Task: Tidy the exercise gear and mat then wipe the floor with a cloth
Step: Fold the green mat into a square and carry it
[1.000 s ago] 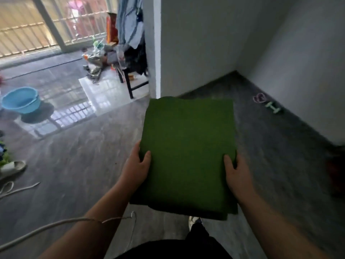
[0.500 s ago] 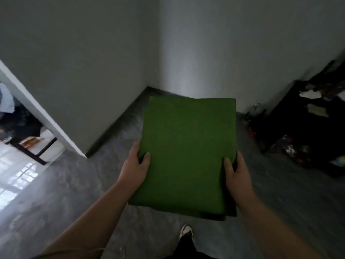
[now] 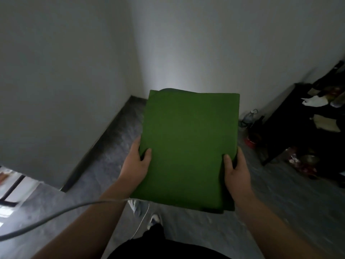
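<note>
A folded green mat (image 3: 188, 146) is held flat in front of me, above the grey floor. My left hand (image 3: 135, 165) grips its left edge, thumb on top and fingers underneath. My right hand (image 3: 236, 171) grips the right edge the same way. The fingers under the mat are hidden. The mat's far edge points toward a room corner.
White walls (image 3: 65, 71) meet in a corner ahead. A dark shelf unit (image 3: 306, 131) with cluttered items stands at the right, with a bottle (image 3: 248, 118) and small things on the floor beside it. A grey cable (image 3: 56, 214) crosses the lower left. My shoes (image 3: 135, 205) show below.
The view has swung right, from the balcony side and blue basin to a dim corner with a dark shelf. Both hands keep the same grip on the mat.
</note>
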Demonstrator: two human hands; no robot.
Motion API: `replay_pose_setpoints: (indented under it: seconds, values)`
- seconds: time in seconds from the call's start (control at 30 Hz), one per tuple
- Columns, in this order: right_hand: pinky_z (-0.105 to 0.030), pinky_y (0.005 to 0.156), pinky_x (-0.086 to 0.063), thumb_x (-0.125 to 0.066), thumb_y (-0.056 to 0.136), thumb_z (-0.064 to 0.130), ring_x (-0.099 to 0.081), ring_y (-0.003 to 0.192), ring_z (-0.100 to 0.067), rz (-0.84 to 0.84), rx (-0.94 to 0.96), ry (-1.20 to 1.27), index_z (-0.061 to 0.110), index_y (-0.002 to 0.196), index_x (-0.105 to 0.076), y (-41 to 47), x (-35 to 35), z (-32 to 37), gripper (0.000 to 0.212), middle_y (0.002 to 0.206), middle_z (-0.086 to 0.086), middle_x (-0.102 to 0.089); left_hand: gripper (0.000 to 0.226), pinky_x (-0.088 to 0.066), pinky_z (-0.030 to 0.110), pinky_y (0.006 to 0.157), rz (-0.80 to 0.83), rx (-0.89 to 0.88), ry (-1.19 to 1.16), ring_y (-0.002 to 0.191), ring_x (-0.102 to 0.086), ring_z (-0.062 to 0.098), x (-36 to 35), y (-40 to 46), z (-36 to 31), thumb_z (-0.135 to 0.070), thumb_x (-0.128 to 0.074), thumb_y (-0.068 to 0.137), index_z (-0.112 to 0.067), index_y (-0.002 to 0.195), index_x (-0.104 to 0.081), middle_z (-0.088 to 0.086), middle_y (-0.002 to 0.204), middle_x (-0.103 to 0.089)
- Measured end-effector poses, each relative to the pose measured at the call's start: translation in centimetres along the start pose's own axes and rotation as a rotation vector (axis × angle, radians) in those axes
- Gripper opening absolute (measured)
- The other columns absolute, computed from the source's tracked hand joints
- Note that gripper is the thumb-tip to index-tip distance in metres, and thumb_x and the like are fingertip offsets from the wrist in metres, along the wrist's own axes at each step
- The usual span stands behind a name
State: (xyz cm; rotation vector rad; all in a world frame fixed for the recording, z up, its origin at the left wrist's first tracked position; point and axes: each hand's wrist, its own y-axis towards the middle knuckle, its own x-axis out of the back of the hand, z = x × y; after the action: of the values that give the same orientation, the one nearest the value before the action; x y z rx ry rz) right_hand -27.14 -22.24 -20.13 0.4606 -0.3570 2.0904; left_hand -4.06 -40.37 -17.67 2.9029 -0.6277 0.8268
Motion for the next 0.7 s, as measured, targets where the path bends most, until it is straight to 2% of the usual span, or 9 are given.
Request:
replay_pose_setpoints:
  seconds: [0.07,0.13,0.2,0.3,0.43,0.6,0.7]
  values:
    - [-0.029,0.101,-0.038,-0.051,0.100,0.031,-0.053,0.126,-0.023,-0.025,0.002,-0.002,0.024,0.148,-0.038,3.8,-1.9,1.0,0.050,0.140,-0.003,-0.056,0.054,-0.040,0.029,0.093,0.016,0.002,0.015,0.106,-0.054,0.011,-0.8,4.9,-0.1,-0.029,-0.053,0.098,-0.029,0.148,-0.032,-0.013,0.124,-0.052]
    - [-0.025,0.099,-0.035,-0.051,0.101,0.028,-0.053,0.126,-0.022,-0.039,-0.006,0.000,0.022,0.149,-0.038,7.4,-3.8,1.9,0.050,0.140,-0.003,-0.056,0.055,-0.042,0.032,0.095,0.047,-0.006,0.020,0.106,-0.052,0.012,-1.6,9.9,-0.2,-0.029,-0.052,0.099,-0.029,0.150,-0.030,-0.012,0.123,-0.050]
    - [-0.026,0.100,-0.035,-0.050,0.101,0.028,-0.052,0.126,-0.022,-0.052,-0.029,0.003,0.022,0.149,-0.037,11.2,-5.5,2.7,0.051,0.141,-0.002,-0.055,0.056,-0.041,0.035,0.100,0.075,-0.014,0.010,0.110,-0.051,0.013,-2.5,15.0,-0.5,-0.028,-0.053,0.098,-0.028,0.150,-0.031,-0.011,0.126,-0.050]
    - [-0.029,0.103,-0.038,-0.050,0.101,0.029,-0.053,0.127,-0.021,-0.077,-0.071,0.008,0.021,0.150,-0.035,16.6,-7.1,4.1,0.052,0.142,-0.002,-0.055,0.055,-0.037,0.031,0.099,0.105,-0.031,0.033,0.112,-0.051,0.014,-4.0,21.7,-1.8,-0.024,-0.054,0.098,-0.025,0.149,-0.034,-0.005,0.131,-0.053]
    - [-0.025,0.099,-0.038,-0.052,0.101,0.028,-0.053,0.120,-0.012,-0.111,-0.104,0.038,0.024,0.150,-0.036,23.7,-8.3,5.1,0.052,0.140,0.001,-0.056,0.051,-0.036,0.029,0.100,0.157,-0.089,0.036,0.118,-0.053,0.019,-6.9,30.1,-3.5,-0.018,-0.056,0.096,-0.021,0.145,-0.039,-0.002,0.131,-0.054]
    - [-0.027,0.097,-0.039,-0.053,0.100,0.029,-0.056,0.120,-0.015,-0.149,-0.167,0.054,0.026,0.149,-0.038,32.9,-8.4,3.6,0.051,0.137,0.002,-0.058,0.052,-0.037,0.027,0.094,0.233,-0.117,0.082,0.106,-0.050,0.013,-12.7,38.7,-6.7,-0.016,-0.055,0.097,-0.019,0.146,-0.037,-0.006,0.124,-0.050]
    - [-0.032,0.102,-0.042,-0.053,0.100,0.031,-0.054,0.125,-0.023,-0.159,-0.228,0.039,0.027,0.150,-0.035,39.6,-8.3,1.1,0.053,0.141,-0.001,-0.056,0.053,-0.037,0.028,0.092,0.259,-0.120,0.130,0.102,-0.050,0.013,-18.1,44.0,-7.7,-0.018,-0.054,0.098,-0.021,0.147,-0.035,0.002,0.128,-0.055]
